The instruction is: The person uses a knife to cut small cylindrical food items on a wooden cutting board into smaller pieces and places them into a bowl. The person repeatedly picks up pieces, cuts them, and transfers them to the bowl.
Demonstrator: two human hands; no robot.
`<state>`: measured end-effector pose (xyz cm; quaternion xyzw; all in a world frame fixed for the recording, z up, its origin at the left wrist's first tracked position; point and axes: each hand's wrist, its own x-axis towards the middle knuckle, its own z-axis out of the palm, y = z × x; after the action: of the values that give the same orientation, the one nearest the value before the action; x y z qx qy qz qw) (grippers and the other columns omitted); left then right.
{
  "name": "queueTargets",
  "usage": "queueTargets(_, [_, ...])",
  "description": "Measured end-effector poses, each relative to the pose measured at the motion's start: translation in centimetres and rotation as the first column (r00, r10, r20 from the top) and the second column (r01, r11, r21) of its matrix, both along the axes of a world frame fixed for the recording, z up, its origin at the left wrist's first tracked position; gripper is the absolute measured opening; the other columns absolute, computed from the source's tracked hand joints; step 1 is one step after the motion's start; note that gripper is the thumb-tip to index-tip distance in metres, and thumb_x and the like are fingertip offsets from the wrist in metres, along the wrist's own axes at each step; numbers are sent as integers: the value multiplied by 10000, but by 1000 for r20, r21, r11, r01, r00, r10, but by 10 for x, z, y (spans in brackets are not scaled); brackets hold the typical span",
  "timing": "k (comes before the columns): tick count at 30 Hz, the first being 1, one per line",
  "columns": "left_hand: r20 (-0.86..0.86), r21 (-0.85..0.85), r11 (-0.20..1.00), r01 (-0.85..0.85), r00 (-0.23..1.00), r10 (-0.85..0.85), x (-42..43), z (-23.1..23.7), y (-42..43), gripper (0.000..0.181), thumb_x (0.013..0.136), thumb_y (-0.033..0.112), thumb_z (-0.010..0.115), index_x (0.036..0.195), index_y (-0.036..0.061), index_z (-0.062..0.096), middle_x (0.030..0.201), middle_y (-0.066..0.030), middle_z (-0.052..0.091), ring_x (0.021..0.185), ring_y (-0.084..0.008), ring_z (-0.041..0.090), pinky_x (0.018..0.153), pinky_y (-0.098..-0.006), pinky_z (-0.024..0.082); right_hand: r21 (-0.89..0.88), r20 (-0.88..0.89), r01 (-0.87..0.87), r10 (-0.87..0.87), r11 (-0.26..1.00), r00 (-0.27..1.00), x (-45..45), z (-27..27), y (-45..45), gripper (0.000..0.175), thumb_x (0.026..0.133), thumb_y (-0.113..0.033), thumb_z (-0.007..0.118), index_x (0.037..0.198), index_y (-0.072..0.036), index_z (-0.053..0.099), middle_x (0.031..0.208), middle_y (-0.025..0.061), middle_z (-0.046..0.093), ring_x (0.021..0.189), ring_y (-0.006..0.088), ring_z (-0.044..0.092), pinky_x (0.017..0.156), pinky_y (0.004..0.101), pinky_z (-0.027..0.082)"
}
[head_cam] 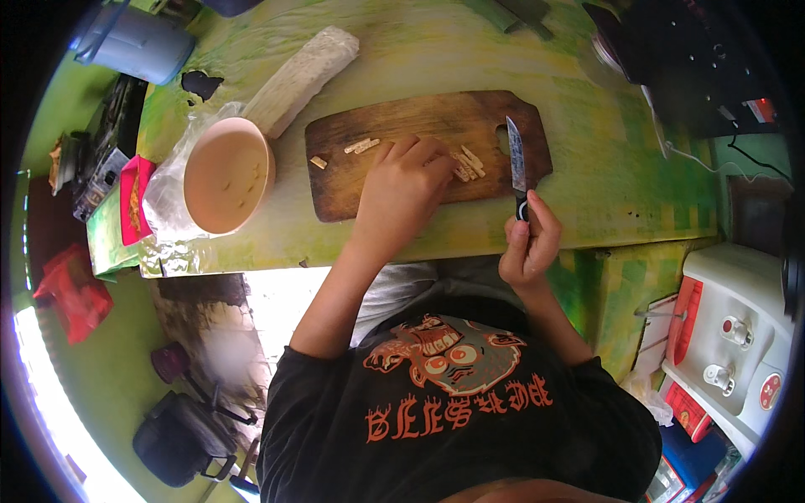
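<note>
My right hand holds a small kitchen knife by its dark handle, blade pointing up and away, over the right part of a wooden cutting board. Fingers bent, my left hand reaches over the middle of the board; its fingertips are at the pale cut strips, and whether they pinch one is hidden. More strips and one short piece lie on the board's left part. Left of the board stands a pinkish bowl of cloudy liquid with small bits in it.
A long whitish block, likely tempeh, lies behind the bowl. Crumpled clear plastic is under the bowl's left side, with a pink packet beyond. A blue bucket stands at back left, a black appliance at back right.
</note>
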<state>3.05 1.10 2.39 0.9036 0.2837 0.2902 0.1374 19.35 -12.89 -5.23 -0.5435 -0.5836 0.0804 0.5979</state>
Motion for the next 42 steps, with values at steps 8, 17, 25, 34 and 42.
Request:
queueTargets(8, [96,52,998,30,995,-35,1,2,-1,99,749,88,712,829,77,655,883,-51,646,847,-257,619,758,-386,492,42,123,45,-50,998,991,-2,6,5,354,1023,-77,421,1330,94,380,735,76,536,567,82,410,526,223,323])
queueTargets(17, [239,-445,891,-89,947,214,-24,23,-16,137,835,7,672,970,23,692,805,-129,641,747,-254,632,635,-367,498,-25,87,29,-27,999,996,-1,9,3,362,1012,-70,440,1328,100,399,823,106,554,626,100,450,569,232,362])
queueTargets(25, [1,-129,959,-251,967,253,-41,-3,-23,158,791,104,720,941,58,702,884,-85,606,829,-290,583,739,-415,475,-95,10,-14,15,995,1000,-1,5,0,357,960,-19,514,1276,138,464,1214,264,607,989,269,658,837,309,524])
queueTargets(34, [62,-128,958,-257,962,266,-45,-5,-25,228,761,76,745,977,29,690,914,-110,602,866,-308,578,749,-411,484,-98,21,-8,10,995,1000,-1,4,1,344,963,-25,516,1266,133,477,1217,273,607,1040,303,655,894,335,518])
queueTargets(42, [70,-146,943,-298,948,310,-43,-7,-20,134,785,70,728,904,20,695,853,-113,619,811,-309,582,713,-410,485,-126,80,18,-8,992,997,-1,7,1,329,951,-31,539,1249,106,521,1197,244,628,993,291,665,853,326,522])
